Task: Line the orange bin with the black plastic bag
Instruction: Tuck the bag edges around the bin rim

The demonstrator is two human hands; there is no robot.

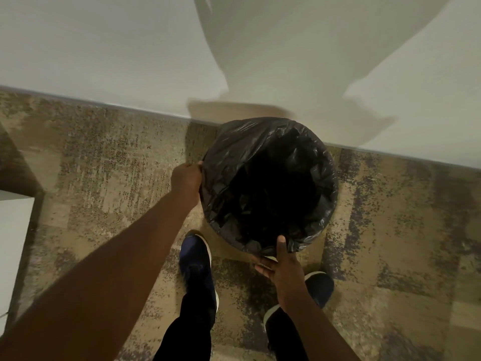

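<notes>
The black plastic bag (pixel 268 162) is spread over a round bin standing on the carpet against the wall. It covers the whole rim and hangs down inside, so none of the orange bin shows. My left hand (pixel 187 178) grips the bag's folded edge at the rim's left side. At the near side of the rim, my right hand (pixel 282 267) holds the bag's edge, thumb on top of the plastic and fingers underneath.
A white wall (pixel 130 48) runs right behind the bin, with a baseboard (pixel 145 112) along the mottled brown carpet (pixel 104 165). My two dark blue shoes (pixel 195 259) stand just in front of the bin. A white furniture corner (pixel 13 230) juts in at the left edge.
</notes>
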